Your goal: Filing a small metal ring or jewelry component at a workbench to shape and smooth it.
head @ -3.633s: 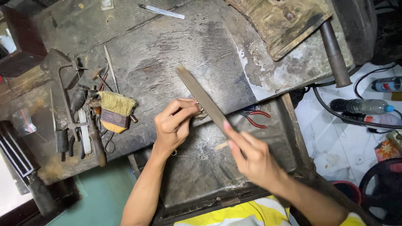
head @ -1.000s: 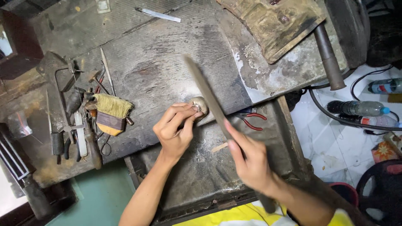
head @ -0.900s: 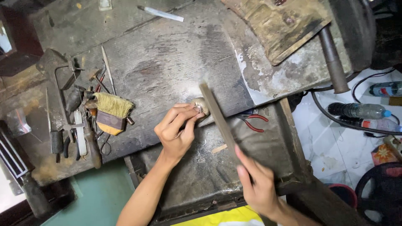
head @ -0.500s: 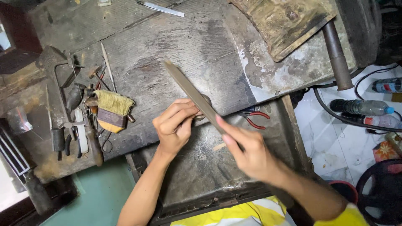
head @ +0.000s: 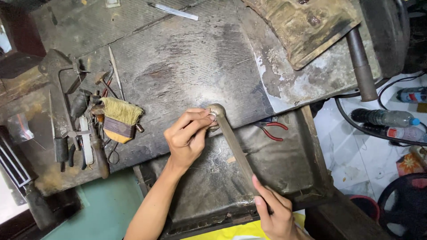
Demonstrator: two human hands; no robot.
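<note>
1. Your left hand [head: 187, 138] pinches a small metal piece [head: 212, 117] at the bench edge [head: 178, 133], fingers closed on it.
2. Your right hand [head: 275, 213] grips the handle end of a long flat file [head: 233, 146]; its tip lies against the piece.
3. A straw brush [head: 119, 118] and hand tools [head: 84, 142] lie well left; red-handled pliers [head: 271, 129] just right.

Well to the right of your fingers [head: 200, 121], on the white floor: three plastic bottles. One clear bottle [head: 381, 117] with a blue cap lies nearest. Just below it, touching, a bottle [head: 402, 133] with a red-and-white label. Above both, at the frame edge, a third bottle [head: 411, 94] with a blue-and-red label. No signs or screens.
</note>
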